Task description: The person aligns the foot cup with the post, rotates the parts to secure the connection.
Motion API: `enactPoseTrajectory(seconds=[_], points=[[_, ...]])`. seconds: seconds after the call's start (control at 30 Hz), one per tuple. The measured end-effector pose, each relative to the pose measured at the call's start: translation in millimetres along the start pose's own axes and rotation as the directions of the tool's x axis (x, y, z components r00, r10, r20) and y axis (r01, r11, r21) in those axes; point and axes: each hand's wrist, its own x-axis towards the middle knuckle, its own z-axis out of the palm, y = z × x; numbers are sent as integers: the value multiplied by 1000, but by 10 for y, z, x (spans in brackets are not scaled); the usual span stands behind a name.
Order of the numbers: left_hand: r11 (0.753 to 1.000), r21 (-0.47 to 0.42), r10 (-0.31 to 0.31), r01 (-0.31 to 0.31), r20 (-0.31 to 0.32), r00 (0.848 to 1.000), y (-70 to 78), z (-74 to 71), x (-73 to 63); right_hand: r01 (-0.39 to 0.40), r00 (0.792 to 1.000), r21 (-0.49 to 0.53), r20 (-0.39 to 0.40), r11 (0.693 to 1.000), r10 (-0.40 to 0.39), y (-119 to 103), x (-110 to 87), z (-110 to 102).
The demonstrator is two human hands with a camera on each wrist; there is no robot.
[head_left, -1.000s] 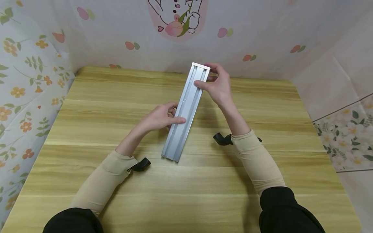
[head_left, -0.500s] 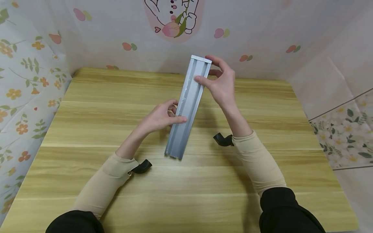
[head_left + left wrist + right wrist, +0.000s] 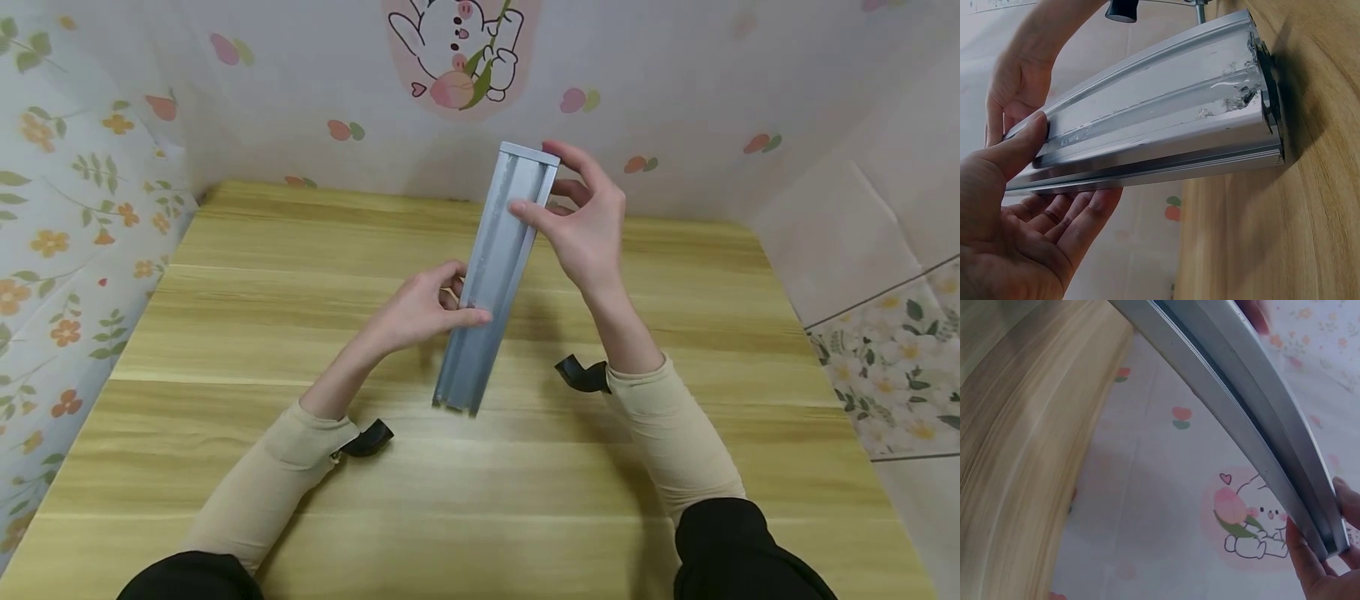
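Nearest us, black cuffs (image 3: 723,533) are giving way to beige sleeves (image 3: 675,442), and a black bracket (image 3: 367,438) is poking out by the left wrist. Now the rail (image 3: 491,271): it's sitting up above the tabletop (image 3: 300,267), between both hands, slanting away with its far end leaning right. Its near end is showing dark scuffs from the left wrist's side; whether it's touching the wood, I can't tell. The left hand (image 3: 423,308) is grasping it below the middle, thumb lying over the upper face, fingers backing it from underneath. Further up, the right hand (image 3: 588,229) is gripping beside the pale end plate (image 3: 529,152), thumb on the face, fingers wrapping the edge. Those spaced holds are probably sharing the weight and steadying the tilt, while leaving most of the grooved face uncovered. Any branding? The rail is showing no label or lettering I can read. Way back, a rabbit print (image 3: 465,50) is brightening the wall covering (image 3: 262,92), offering no legible words either.
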Motion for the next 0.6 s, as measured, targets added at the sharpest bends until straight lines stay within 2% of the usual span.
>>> enactPoseTrajectory(seconds=[0.37, 0.6], points=[[1000, 19, 10, -10, -24, 1000, 49, 26, -21, 58, 998, 28, -4, 998, -58, -138, -50, -12], [998, 54, 40, -38, -40, 998, 108, 46, -63, 95, 995, 68, -14, 993, -95, -234, -107, -36]])
